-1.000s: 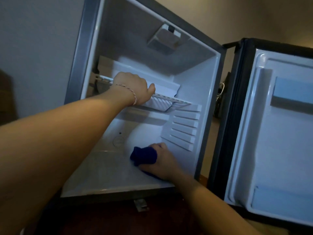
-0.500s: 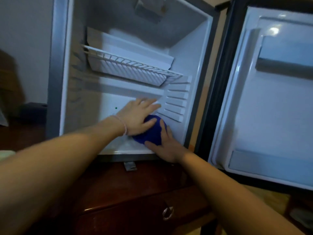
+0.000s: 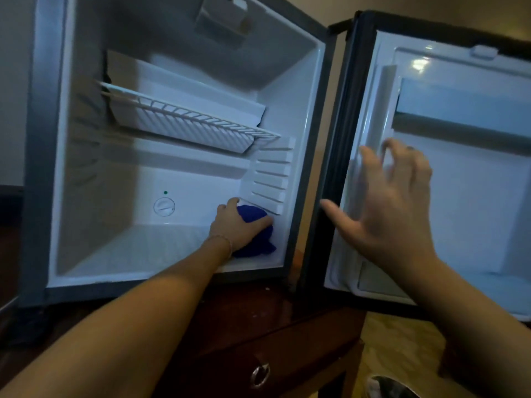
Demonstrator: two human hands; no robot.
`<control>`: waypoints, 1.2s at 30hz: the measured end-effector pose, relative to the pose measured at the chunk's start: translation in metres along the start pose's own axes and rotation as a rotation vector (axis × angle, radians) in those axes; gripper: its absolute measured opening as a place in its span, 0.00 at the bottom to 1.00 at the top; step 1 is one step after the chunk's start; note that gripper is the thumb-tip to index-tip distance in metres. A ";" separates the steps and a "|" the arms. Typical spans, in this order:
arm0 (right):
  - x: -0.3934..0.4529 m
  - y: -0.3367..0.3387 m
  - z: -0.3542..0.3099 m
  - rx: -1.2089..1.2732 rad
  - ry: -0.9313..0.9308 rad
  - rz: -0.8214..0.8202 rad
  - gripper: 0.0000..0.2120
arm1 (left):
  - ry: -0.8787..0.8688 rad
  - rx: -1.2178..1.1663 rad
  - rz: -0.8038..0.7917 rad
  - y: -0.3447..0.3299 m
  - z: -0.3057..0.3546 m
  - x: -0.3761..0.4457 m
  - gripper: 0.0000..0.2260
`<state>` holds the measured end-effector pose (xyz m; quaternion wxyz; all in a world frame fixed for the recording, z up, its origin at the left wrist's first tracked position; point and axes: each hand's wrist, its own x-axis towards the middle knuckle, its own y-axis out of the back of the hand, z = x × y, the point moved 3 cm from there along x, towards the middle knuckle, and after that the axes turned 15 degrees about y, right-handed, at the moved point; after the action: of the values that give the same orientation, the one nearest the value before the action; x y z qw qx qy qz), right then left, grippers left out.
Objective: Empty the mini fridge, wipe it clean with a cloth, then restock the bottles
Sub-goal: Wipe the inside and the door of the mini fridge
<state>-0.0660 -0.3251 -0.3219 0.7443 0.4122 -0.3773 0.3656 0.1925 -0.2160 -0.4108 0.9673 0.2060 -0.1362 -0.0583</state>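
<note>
The cloth [image 3: 254, 225] had changed hands within the last second: where the right hand had been pressing it to the fridge floor while the left gripped the wire shelf [image 3: 189, 124], the left hand [image 3: 238, 225] now held the bunched blue cloth, fingers curled over it, down in the back right corner of the mini fridge [image 3: 94, 248] against the ribbed side wall. The right hand [image 3: 385, 202] had let go and risen out of the cabinet; it hung released, fingers spread and holding nothing, in front of the inner face of the open door [image 3: 474, 196], blurred with motion, and whether it touched the door liner could not be told. The fridge showed no bottles inside, so the emptying looked done and the wiping was under way. The swap suggested the left hand would finish the corner while the right steadied or reached for the door; restocking had not begun. The fridge stood on a dark wooden desk [image 3: 258, 326].
</note>
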 end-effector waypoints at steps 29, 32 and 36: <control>0.005 -0.044 0.002 0.790 -0.169 0.363 0.37 | 0.051 -0.592 0.140 -0.037 0.017 -0.011 0.20; 0.005 -0.043 0.002 0.791 -0.160 0.361 0.37 | 0.070 -0.574 0.125 -0.031 0.016 0.009 0.18; 0.005 -0.045 0.002 0.777 -0.131 0.380 0.36 | 0.184 -0.608 0.118 -0.023 0.010 0.036 0.27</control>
<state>-0.0257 -0.3431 -0.3321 0.4278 0.6072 -0.3273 0.5840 0.2233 -0.2470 -0.4033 0.9945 -0.0962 -0.0363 -0.0211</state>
